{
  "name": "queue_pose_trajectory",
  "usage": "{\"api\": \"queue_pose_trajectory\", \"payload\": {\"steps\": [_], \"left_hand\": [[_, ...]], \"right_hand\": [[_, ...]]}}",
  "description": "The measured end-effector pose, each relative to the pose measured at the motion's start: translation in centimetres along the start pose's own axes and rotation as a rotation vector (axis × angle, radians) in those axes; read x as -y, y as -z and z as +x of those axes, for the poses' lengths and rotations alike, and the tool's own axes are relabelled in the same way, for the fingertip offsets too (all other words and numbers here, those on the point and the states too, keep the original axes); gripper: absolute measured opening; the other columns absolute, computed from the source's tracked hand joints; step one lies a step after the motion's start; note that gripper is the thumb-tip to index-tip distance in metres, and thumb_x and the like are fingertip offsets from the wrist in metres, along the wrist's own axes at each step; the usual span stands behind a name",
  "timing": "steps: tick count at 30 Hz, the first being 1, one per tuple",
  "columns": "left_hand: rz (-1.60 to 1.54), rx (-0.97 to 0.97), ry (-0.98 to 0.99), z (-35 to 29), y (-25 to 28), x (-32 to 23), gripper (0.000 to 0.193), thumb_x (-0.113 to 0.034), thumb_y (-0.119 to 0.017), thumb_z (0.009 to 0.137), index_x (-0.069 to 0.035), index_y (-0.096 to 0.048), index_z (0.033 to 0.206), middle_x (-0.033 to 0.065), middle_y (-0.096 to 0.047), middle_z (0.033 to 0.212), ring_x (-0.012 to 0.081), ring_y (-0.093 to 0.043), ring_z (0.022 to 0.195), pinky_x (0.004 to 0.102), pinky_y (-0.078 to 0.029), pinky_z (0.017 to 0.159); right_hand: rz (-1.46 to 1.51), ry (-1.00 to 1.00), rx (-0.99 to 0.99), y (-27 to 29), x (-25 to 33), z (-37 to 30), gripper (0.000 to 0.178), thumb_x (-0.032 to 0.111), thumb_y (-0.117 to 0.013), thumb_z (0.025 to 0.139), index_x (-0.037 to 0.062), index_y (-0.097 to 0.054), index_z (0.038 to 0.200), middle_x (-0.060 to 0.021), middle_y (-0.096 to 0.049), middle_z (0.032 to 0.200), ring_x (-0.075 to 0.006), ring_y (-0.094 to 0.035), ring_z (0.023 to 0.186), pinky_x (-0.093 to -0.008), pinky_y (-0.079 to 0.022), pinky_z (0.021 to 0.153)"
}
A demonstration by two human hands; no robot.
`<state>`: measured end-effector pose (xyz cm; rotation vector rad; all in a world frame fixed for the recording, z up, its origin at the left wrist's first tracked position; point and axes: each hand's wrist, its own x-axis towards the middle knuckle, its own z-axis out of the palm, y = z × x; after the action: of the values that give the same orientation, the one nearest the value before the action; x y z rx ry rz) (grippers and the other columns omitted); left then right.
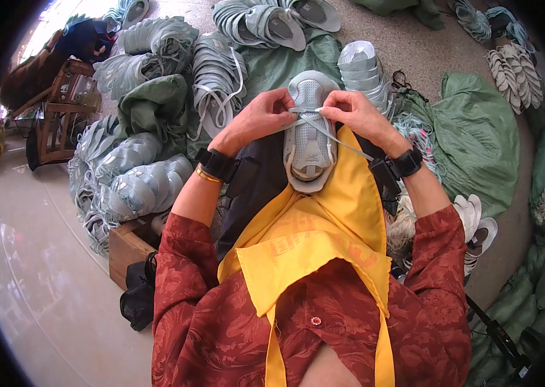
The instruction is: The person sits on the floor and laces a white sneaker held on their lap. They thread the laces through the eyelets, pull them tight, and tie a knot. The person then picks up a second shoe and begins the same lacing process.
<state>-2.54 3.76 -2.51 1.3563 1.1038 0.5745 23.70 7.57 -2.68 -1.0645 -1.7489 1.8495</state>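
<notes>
A light grey-green shoe upper (pixel 311 138) rests on my lap over the yellow apron (pixel 304 226), its toe pointing away from me. Across its middle runs a pale flat shoelace (pixel 308 110). My left hand (pixel 268 115) pinches the lace at the left edge of the upper. At the right edge, my right hand (pixel 354 115) has thumb and forefinger closed on the same lace. A loose length of lace slants from the upper toward my right wrist. Both wrists wear black bands with boxes.
Stacked grey-green uppers (pixel 134 174) lie at the left, more (pixel 219 80) beyond. A green sack (pixel 475 138) lies at the right, with white uppers (pixel 514 76) behind it. A wooden box (pixel 129 248) stands by my left elbow, a wooden chair (pixel 66 116) farther left.
</notes>
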Motion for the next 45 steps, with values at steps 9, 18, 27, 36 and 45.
{"api": "queue_pose_trajectory", "payload": {"steps": [9, 18, 27, 36, 45], "left_hand": [[-0.080, -0.059, -0.010, -0.1, -0.6, 0.1, 0.009, -0.008, -0.063, 0.100, -0.004, -0.056, 0.104, -0.0069, -0.050, 0.091, 0.0024, -0.047, 0.082, 0.0198, -0.042, 0.072], [-0.074, -0.132, -0.057, -0.3, -1.3, 0.5, 0.008, -0.006, -0.062, 0.100, -0.004, -0.056, 0.105, -0.0046, -0.053, 0.094, 0.0041, -0.051, 0.084, 0.0205, -0.045, 0.075], [0.067, -0.375, -0.141, -1.6, -3.0, 0.9, 0.017, -0.010, -0.070, 0.097, -0.004, -0.055, 0.103, -0.0023, -0.056, 0.090, 0.0037, -0.054, 0.082, 0.0200, -0.047, 0.073], [0.163, -0.367, -0.156, -3.7, -3.6, 0.5, 0.019, -0.005, -0.071, 0.095, -0.004, -0.052, 0.097, -0.0035, -0.054, 0.082, 0.0025, -0.050, 0.074, 0.0201, -0.044, 0.066], [-0.023, -0.314, -0.155, -3.6, -3.2, 1.2, 0.019, 0.001, -0.068, 0.094, -0.006, -0.051, 0.095, -0.0048, -0.052, 0.085, 0.0031, -0.048, 0.078, 0.0202, -0.041, 0.068]], "right_hand": [[0.292, -0.084, 0.046, 0.6, -0.8, 0.4, 0.010, 0.014, -0.068, 0.096, 0.0064, -0.066, 0.091, 0.0039, -0.063, 0.086, -0.0061, -0.056, 0.079, -0.0223, -0.047, 0.075], [0.184, -0.008, -0.182, -0.8, -0.5, -0.5, 0.013, 0.017, -0.068, 0.098, 0.0042, -0.065, 0.096, 0.0025, -0.066, 0.091, -0.0069, -0.063, 0.085, -0.0243, -0.053, 0.078], [-0.407, 0.112, -0.327, -3.9, 1.9, -5.9, 0.018, 0.013, -0.078, 0.087, -0.0004, -0.067, 0.092, -0.0068, -0.069, 0.075, -0.0121, -0.066, 0.066, -0.0272, -0.054, 0.065], [-0.517, 0.209, -0.408, -3.7, 2.2, -7.2, 0.011, 0.007, -0.071, 0.089, -0.0012, -0.064, 0.087, -0.0107, -0.065, 0.070, -0.0172, -0.062, 0.059, -0.0319, -0.047, 0.057], [-0.626, 0.211, -0.366, -3.4, 1.5, -10.0, 0.008, 0.001, -0.066, 0.089, -0.0008, -0.058, 0.089, -0.0165, -0.063, 0.078, -0.0356, -0.064, 0.070, -0.0402, -0.049, 0.062]]}}
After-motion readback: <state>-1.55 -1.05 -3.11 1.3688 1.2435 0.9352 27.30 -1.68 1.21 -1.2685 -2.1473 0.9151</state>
